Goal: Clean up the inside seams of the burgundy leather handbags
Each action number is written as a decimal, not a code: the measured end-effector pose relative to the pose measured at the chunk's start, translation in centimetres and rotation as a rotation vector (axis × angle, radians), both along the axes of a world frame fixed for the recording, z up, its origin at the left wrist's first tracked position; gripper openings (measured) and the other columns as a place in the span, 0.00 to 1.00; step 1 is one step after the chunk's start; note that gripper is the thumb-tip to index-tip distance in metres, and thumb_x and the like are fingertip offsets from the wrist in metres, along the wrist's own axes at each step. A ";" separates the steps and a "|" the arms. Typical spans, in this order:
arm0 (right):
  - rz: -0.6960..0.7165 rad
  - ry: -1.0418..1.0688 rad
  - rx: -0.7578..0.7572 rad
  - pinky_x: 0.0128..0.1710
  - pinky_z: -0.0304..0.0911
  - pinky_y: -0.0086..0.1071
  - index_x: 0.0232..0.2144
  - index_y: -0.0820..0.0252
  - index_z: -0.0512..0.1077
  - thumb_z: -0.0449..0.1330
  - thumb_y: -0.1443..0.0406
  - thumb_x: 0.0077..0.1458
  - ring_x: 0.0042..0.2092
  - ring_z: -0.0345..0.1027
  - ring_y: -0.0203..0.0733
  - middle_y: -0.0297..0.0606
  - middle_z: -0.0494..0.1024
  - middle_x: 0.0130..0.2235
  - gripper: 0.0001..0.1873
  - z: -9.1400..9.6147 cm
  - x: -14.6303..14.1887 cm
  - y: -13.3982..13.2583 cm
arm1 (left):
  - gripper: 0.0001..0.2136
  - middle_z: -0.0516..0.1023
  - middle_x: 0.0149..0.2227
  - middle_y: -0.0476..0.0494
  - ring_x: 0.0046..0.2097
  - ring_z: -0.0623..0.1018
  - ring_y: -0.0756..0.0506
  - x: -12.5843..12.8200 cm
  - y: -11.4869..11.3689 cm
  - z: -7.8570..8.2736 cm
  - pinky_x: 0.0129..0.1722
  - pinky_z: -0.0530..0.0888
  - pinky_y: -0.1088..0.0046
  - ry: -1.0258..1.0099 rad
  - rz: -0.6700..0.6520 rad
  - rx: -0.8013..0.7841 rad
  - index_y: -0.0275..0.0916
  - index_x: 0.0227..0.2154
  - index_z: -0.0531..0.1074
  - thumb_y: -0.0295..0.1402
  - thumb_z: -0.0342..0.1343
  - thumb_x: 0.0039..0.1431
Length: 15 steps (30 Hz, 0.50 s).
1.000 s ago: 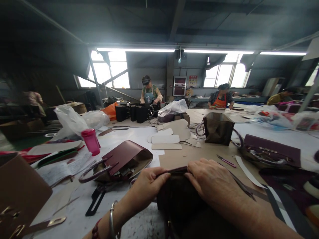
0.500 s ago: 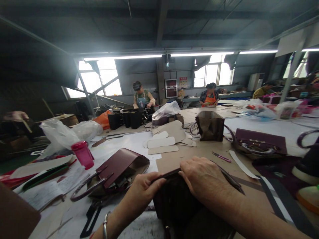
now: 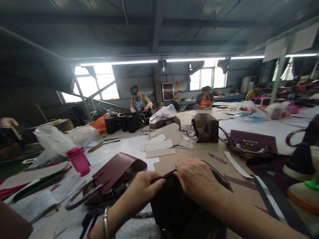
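A dark brown handbag (image 3: 184, 212) stands right in front of me, its mouth towards me. My left hand (image 3: 147, 186) pinches the left part of its upper edge between thumb and fingers. Over the same edge, further right, my right hand (image 3: 196, 174) is bent, fingers on the far side and thumb on the near side. A handle of this bag curves behind my right wrist. Close to my left hand lies a maroon handbag (image 3: 119, 169) with its flap over the top. The inside of the bag I hold is too dark to make out.
A pink cup (image 3: 78, 161) stands at left near papers. Pale card pieces (image 3: 161, 144) are piled ahead. Beyond my right hand are a brown bag (image 3: 205, 127), a purple-handled cutter (image 3: 217, 158) and a maroon bag (image 3: 251, 141). Bottles (image 3: 305, 196) stand far right. Co-workers sit across the table.
The view has tilted up and shifted a little to the right, so things sit slightly lower and further left. Both hands keep their hold on the bag's edge.
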State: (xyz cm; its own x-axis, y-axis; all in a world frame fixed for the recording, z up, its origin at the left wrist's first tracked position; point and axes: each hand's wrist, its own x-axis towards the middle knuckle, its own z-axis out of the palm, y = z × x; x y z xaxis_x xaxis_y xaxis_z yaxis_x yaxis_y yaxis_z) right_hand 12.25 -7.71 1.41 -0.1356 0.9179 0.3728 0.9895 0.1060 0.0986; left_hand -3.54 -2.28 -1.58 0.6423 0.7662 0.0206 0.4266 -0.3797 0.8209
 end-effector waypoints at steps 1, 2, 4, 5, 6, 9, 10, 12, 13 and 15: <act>-0.003 0.002 0.004 0.27 0.55 0.33 0.25 0.61 0.70 0.51 0.69 0.49 0.29 0.67 0.46 0.41 0.74 0.26 0.08 -0.1 0.0 0.0 | 0.14 0.61 0.18 0.53 0.21 0.58 0.54 0.2 0.0 0.1 0.20 0.55 0.80 0.013 -0.003 0.014 0.32 0.23 0.69 0.38 0.47 0.51; -0.002 0.004 0.008 0.27 0.56 0.33 0.25 0.61 0.70 0.51 0.69 0.49 0.29 0.68 0.46 0.41 0.74 0.26 0.08 -0.2 0.0 0.0 | 0.13 0.61 0.18 0.53 0.22 0.59 0.54 0.3 0.0 0.3 0.20 0.56 0.80 0.028 -0.007 0.029 0.33 0.23 0.69 0.38 0.47 0.51; 0.005 0.006 0.020 0.27 0.56 0.33 0.25 0.62 0.70 0.51 0.68 0.49 0.29 0.68 0.46 0.41 0.74 0.25 0.08 -0.4 0.0 0.0 | 0.12 0.61 0.19 0.53 0.23 0.59 0.53 0.7 -0.3 0.6 0.21 0.56 0.80 0.062 -0.003 0.066 0.34 0.23 0.69 0.38 0.47 0.50; 0.010 0.009 0.027 0.27 0.56 0.33 0.25 0.62 0.70 0.51 0.68 0.49 0.28 0.68 0.46 0.42 0.74 0.25 0.08 -0.4 0.1 0.0 | 0.12 0.61 0.19 0.53 0.23 0.59 0.53 0.9 -0.4 0.8 0.21 0.56 0.80 0.083 0.007 0.087 0.34 0.21 0.68 0.38 0.47 0.50; 0.012 0.014 0.034 0.26 0.57 0.33 0.25 0.62 0.70 0.51 0.68 0.49 0.28 0.68 0.46 0.42 0.74 0.25 0.08 -0.5 0.1 0.0 | 0.13 0.60 0.18 0.53 0.22 0.58 0.53 1.1 -0.5 1.0 0.20 0.55 0.80 0.105 0.017 0.108 0.34 0.19 0.66 0.37 0.46 0.51; 0.017 0.032 0.036 0.26 0.57 0.34 0.24 0.62 0.70 0.52 0.67 0.49 0.28 0.68 0.46 0.41 0.75 0.25 0.08 -0.6 0.2 -0.1 | 0.13 0.57 0.17 0.54 0.22 0.57 0.54 1.3 -0.8 1.3 0.19 0.53 0.80 0.142 0.030 0.140 0.34 0.17 0.63 0.36 0.45 0.51; 0.016 0.037 0.030 0.26 0.57 0.34 0.24 0.62 0.70 0.52 0.67 0.49 0.28 0.69 0.47 0.41 0.75 0.24 0.08 -0.5 0.2 -0.2 | 0.13 0.56 0.17 0.54 0.22 0.57 0.54 1.3 -0.8 1.2 0.19 0.53 0.80 0.141 0.025 0.136 0.35 0.16 0.62 0.36 0.45 0.51; 0.009 0.038 0.022 0.26 0.57 0.33 0.24 0.62 0.70 0.52 0.67 0.49 0.28 0.69 0.47 0.41 0.75 0.25 0.08 -0.4 0.2 -0.3 | 0.13 0.55 0.17 0.54 0.21 0.56 0.54 1.2 -0.8 1.0 0.19 0.52 0.80 0.128 0.024 0.128 0.35 0.16 0.61 0.36 0.45 0.51; 0.004 0.037 0.022 0.26 0.57 0.33 0.24 0.62 0.70 0.52 0.67 0.49 0.28 0.69 0.46 0.42 0.75 0.25 0.08 -0.4 0.3 -0.3 | 0.13 0.55 0.17 0.54 0.21 0.56 0.54 1.1 -0.7 0.8 0.19 0.52 0.80 0.117 0.023 0.125 0.35 0.17 0.62 0.36 0.45 0.52; -0.011 0.038 0.024 0.26 0.57 0.33 0.25 0.62 0.71 0.52 0.68 0.49 0.28 0.69 0.46 0.42 0.75 0.25 0.08 -0.3 0.3 -0.4 | 0.13 0.57 0.17 0.54 0.21 0.57 0.54 1.0 -0.7 0.5 0.19 0.54 0.80 0.095 0.008 0.118 0.35 0.19 0.64 0.37 0.44 0.53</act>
